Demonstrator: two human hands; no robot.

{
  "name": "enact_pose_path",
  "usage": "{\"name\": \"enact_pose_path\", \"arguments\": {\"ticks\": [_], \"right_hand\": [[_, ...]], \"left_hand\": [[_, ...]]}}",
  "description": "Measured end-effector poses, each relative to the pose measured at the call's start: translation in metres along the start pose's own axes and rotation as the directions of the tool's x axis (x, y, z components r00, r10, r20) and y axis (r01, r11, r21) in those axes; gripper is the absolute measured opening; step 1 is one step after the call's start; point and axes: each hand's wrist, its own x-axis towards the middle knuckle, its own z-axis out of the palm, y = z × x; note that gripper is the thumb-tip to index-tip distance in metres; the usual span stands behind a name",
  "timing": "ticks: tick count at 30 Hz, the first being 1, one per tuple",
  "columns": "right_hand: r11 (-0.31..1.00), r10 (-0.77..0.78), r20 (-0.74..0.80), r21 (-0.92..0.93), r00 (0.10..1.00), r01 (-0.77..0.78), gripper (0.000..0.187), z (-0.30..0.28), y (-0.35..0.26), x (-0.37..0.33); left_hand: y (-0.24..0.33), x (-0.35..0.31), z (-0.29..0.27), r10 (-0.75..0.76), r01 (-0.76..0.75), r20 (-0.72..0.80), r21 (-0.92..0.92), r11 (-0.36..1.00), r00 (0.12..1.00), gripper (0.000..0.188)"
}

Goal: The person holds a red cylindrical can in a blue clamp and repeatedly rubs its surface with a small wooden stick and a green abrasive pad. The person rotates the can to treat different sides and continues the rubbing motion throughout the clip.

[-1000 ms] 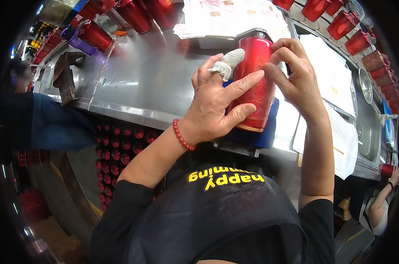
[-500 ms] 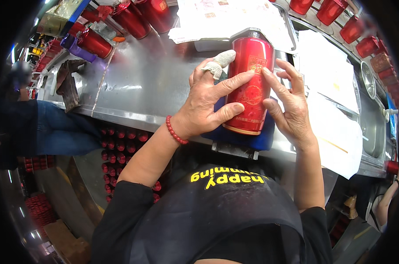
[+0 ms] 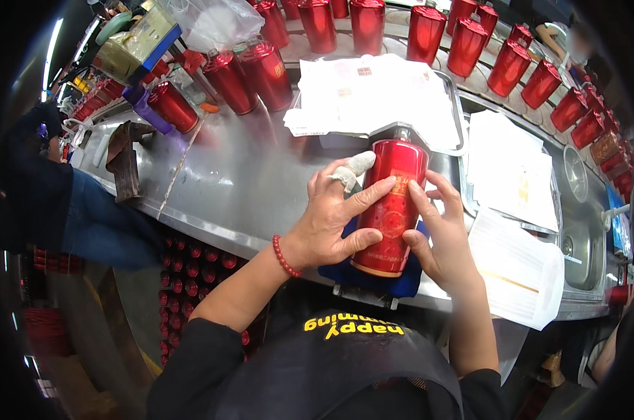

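Observation:
A glossy red bottle [image 3: 383, 252] with a gold label patch [image 3: 401, 185] lies tilted on a blue cradle [image 3: 408, 285], its neck pointing away from me. My left hand [image 3: 324, 220] comes from the left, its fingers apart, with index fingertip and thumb against the bottle's face. White finger covers [image 3: 353, 171] wrap part of that hand, and red beads circle the wrist. From the right, my right hand [image 3: 444, 238] has its index fingertip beside the label and its thumb lower on the bottle's edge; its fingers are spread too. Neither hand wraps around the bottle.
Behind the bottle, white label sheets [image 3: 380, 91] lie on a tray; more sheets [image 3: 516, 175] are at the right, beside a sink [image 3: 584, 255]. Red bottles [image 3: 367, 28] line a curved conveyor. A brown cloth [image 3: 126, 157] lies at left, near another person [image 3: 96, 231].
The view has tilted up, so the bench and bottle sit lower and more of the conveyor shows. My fingers stay on the bottle with little change.

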Motion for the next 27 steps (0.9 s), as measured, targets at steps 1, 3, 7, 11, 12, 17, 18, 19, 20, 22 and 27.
{"name": "enact_pose_path", "arguments": {"ticks": [1,3,7,11,12,17,18,19,20,22,27], "right_hand": [[1.0,-0.009,-0.006,-0.005,1.0,0.009,0.063,-0.0004,0.0002,0.0024],[0.999,0.034,0.008,0.005,0.999,-0.034,0.064,-0.0009,-0.0034,0.0034],[0.999,0.027,-0.002,-0.024,1.0,-0.027,0.067,-0.003,-0.0051,0.0026],[0.999,0.039,0.005,0.006,0.999,-0.039,0.069,-0.001,-0.0046,0.0001],[0.999,0.042,0.009,0.011,0.999,-0.042,0.069,-0.0005,-0.0048,0.0004],[0.999,0.051,0.015,0.014,0.999,-0.051,0.07,-0.0002,-0.005,-0.0004],[0.998,0.053,0.015,0.02,0.998,-0.053,0.07,0.0001,-0.0048,-0.0009],[0.998,0.054,0.015,0.026,0.998,-0.055,0.07,0.0004,-0.0044,-0.0011],[0.998,0.058,0.016,0.025,0.998,-0.058,0.069,0.0008,-0.0037,-0.0022],[0.998,0.065,0.021,0.025,0.998,-0.065,0.068,0.0016,-0.0013,-0.0026],[0.996,0.09,0.039,0.01,0.995,-0.09,0.066,0.0039,-0.0014,-0.0025]], "left_hand": [[-0.0011,0.0007,-0.0009,-0.009,0.009,0.007,-0.013,1.0,1.0,0.072],[-0.0015,0.0023,0.0006,-0.002,0.002,0.003,0.019,1.0,1.0,0.072],[-0.0031,0.0037,0.0024,-0.009,0.008,-0.033,-0.038,0.999,0.999,0.069],[-0.0016,0.0057,0.0004,0.002,-0.002,0.003,0.016,1.0,1.0,0.069],[-0.0016,0.006,0.0001,0.004,-0.004,0.001,0.021,1.0,1.0,0.069],[-0.0003,0.0043,0.0001,0.003,-0.003,0.001,0.027,1.0,1.0,0.069],[-0.0003,0.0039,0.0003,0.004,-0.004,0.0,0.031,0.999,1.0,0.069],[-0.001,0.0042,0.0003,0.005,-0.005,0.0,0.036,0.999,1.0,0.07],[-0.0013,0.0039,0.0012,0.006,-0.006,0.002,0.039,0.999,1.0,0.07],[-0.0007,0.0046,0.0009,0.003,-0.003,-0.003,0.033,0.999,1.0,0.071],[-0.0056,0.0043,0.0017,0.027,-0.027,-0.019,0.009,1.0,0.999,0.07]]}}
